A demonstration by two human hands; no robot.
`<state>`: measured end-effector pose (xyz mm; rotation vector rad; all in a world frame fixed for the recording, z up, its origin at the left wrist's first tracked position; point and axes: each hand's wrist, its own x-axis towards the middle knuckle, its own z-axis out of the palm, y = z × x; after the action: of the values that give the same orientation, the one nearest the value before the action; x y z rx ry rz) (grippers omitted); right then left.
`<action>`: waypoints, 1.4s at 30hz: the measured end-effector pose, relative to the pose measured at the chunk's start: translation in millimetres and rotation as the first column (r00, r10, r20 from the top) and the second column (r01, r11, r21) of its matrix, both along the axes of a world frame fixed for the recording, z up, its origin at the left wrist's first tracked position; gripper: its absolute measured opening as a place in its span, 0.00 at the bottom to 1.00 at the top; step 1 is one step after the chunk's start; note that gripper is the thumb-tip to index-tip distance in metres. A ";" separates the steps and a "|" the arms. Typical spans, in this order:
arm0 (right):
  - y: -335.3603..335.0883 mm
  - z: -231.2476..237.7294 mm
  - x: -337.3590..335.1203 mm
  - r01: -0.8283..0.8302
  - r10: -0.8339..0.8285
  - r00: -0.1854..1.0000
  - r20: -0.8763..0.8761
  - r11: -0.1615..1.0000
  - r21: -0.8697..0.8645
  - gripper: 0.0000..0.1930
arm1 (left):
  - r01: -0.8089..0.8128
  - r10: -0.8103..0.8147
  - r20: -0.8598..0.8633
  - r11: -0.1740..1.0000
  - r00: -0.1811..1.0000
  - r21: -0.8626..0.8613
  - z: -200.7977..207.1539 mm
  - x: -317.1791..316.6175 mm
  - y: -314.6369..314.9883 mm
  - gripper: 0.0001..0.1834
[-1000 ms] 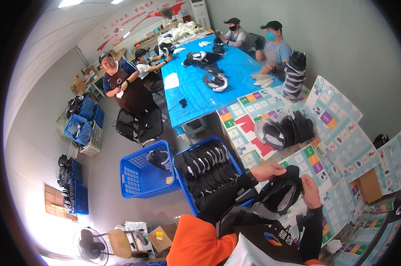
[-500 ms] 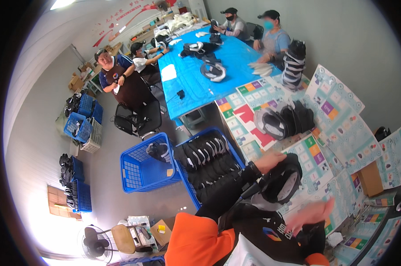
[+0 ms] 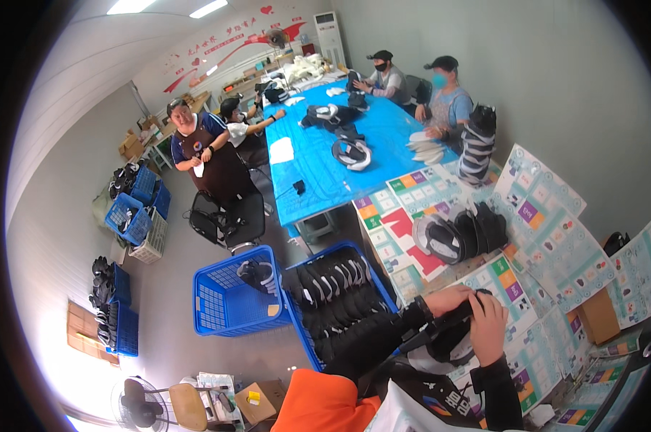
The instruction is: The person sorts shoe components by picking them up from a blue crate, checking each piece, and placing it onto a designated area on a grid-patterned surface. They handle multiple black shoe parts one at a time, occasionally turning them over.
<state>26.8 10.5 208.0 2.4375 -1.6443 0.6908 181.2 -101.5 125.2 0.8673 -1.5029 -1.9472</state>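
Close in front of me, a curved black padded piece with a light-grey lining [image 3: 449, 347] is held over the sheet-covered worktable. My left hand [image 3: 448, 299] is closed on its upper edge, thumb side toward the right hand. From the right, my right hand [image 3: 489, 325] reaches over the same edge, fingers bent onto the black fabric; its palm side is hidden. Beyond my hands, a row of nested black and grey padded pieces [image 3: 461, 234] lies on the table. Behind it stands an upright stack of similar pieces [image 3: 478, 147].
Printed sheets [image 3: 538, 216] cover my worktable. To the left stand a blue crate [image 3: 232, 327] with one piece inside and a fuller blue crate [image 3: 312, 356]. Several people sit or stand around a blue-covered table [image 3: 307, 165]. A fan [image 3: 134, 403] and a stool [image 3: 188, 407] are at lower left.
My right hand has come up from the lower right and onto the top edge of the black padded piece. The left hand keeps its hold; the view has tilted upward slightly.
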 end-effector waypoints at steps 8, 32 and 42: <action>-14.9 -95.0 -116.5 0.517 -0.490 0.747 0.450 0.853 0.072 0.12 | 0.053 -0.028 0.148 0.985 0.989 -0.166 -12.1 65.9 7.2 0.47; 148.6 -303.3 -174.5 0.387 -0.639 0.110 0.761 0.733 0.559 0.29 | 0.358 0.142 0.545 0.614 0.826 -0.703 -6.4 -175.5 46.2 0.21; 226.5 -387.8 -266.0 0.938 -0.969 0.224 -0.105 0.185 0.292 0.25 | 0.672 -0.044 0.725 0.417 0.687 -0.612 -87.2 -236.0 78.4 0.30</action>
<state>-239.2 236.9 -179.8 0.8533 -2.9231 0.3017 -54.8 -23.1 38.0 0.6980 -2.9296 -0.7654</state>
